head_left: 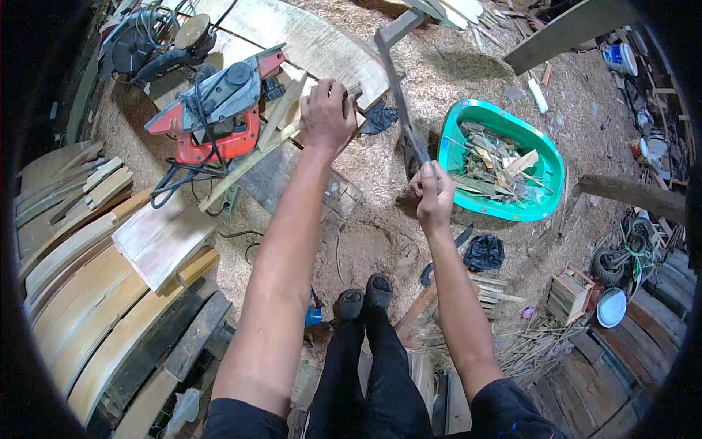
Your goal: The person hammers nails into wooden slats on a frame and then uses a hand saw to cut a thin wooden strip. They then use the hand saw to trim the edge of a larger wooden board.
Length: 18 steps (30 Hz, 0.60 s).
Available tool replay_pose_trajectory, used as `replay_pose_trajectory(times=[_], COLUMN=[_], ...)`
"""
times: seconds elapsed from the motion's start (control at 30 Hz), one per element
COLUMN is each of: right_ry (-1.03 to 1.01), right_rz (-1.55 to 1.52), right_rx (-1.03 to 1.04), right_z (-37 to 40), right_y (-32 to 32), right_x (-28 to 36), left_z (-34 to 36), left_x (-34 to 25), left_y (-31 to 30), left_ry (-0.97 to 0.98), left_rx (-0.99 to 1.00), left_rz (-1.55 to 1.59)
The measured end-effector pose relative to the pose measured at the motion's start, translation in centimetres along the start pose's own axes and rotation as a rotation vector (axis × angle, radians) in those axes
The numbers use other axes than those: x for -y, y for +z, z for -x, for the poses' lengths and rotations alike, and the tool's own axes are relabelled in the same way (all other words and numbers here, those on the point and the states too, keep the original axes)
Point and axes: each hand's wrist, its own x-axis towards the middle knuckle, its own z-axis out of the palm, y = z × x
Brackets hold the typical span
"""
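Observation:
My left hand [327, 117] rests with bent fingers on pale wood pieces at the edge of a workbench [322, 44]; what it grips, if anything, is hidden under it. Just left of it lies a red and grey electric planer [227, 102] with a black cord. In my right hand [433, 192] is the lower end of a long dark tool [398, 95], with its upper part bent toward the top of the view. To the right of that hand stands a green tub [552, 161] holding wood scraps.
A round-headed power tool [157, 58] lies at the upper left. Curved boards [95, 293] are stacked at the left. Posts [632, 196] stand at the right, near a wooden crate [570, 294] and a white lid [611, 307]. Sawdust covers the ground around my feet.

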Motion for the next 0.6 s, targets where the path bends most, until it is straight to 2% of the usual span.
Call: replay_pose_trajectory(times=[0.23,0.53,0.6], right_ry=[-0.014,0.044,0.062], right_rz=[0.200,0.262,0.291], right_rx=[0.109,0.174,0.188], right_z=[-1.8,-2.7,-2.9], right_y=[0.5,0.5,0.3], right_x=[-0.8,1.3,1.3], left_z=[-0.2,-0.5,-0.3], left_x=[-0.1,0.0,0.0], left_y=[-0.1,-0.1,-0.5], left_ry=[-0.050,-0.044,-0.063], left_rx=[0.059,0.044,0.113], left_rz=[-0.048,-0.001,0.004])
